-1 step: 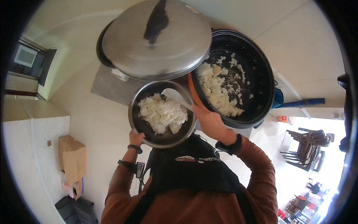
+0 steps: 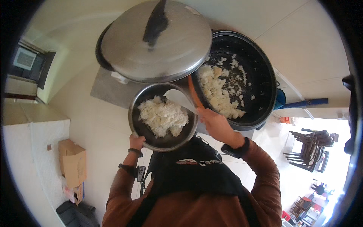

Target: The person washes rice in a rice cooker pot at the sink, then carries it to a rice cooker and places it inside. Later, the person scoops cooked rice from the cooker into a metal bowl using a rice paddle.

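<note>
My left hand (image 2: pixel 137 142) is closed on the near-left rim of a steel bowl (image 2: pixel 163 145). A mound of white rice (image 2: pixel 163 117) fills the bowl's middle. My right hand (image 2: pixel 220 128) grips the handle of a white rice paddle (image 2: pixel 177 97), its blade over the rice at the bowl's far right side. Right of the bowl stands a large black cooking pot (image 2: pixel 261 81), with more cooked rice (image 2: pixel 217 92) along its left side and scattered grains on its bottom. My right hand is just in front of this pot's near-left wall.
A big round metal lid (image 2: pixel 121 45) with a black handle covers another pot at the far left of the bowl. Both pots stand on a grey surface (image 2: pixel 109 89). A cardboard box (image 2: pixel 73 160) is at the left wall, and stacked chairs (image 2: pixel 310 149) stand off to the right.
</note>
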Tool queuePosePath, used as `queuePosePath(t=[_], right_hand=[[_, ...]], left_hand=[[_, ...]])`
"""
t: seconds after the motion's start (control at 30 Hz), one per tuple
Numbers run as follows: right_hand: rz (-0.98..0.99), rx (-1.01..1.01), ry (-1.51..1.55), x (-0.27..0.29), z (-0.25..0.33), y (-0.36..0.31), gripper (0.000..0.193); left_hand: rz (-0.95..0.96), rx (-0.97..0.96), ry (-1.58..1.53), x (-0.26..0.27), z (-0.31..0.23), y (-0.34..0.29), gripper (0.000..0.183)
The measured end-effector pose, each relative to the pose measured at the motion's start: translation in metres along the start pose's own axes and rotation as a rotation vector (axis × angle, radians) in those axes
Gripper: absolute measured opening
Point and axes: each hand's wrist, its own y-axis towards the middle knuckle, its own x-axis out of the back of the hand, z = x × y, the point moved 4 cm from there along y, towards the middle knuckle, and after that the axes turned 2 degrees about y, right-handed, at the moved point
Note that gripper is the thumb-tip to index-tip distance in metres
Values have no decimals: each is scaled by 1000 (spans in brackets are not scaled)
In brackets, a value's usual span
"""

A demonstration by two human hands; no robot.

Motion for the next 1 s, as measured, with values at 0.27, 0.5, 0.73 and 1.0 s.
queuePosePath(t=[0.27, 0.5, 0.73, 1.0], right_hand=[[-208, -507, 253, 104, -144, -27, 21], [-74, -342, 36, 32, -246, 75, 21], [164, -524, 285, 10, -242, 81, 21], [76, -414, -73, 65, -252, 44, 31]], left_hand=[[10, 8, -24, 6, 15, 9, 20], [-32, 71, 55, 9, -5, -5, 23], [-79, 27, 39, 2, -21, -11, 25], [-36, 31, 144, 3, -30, -15, 23]])
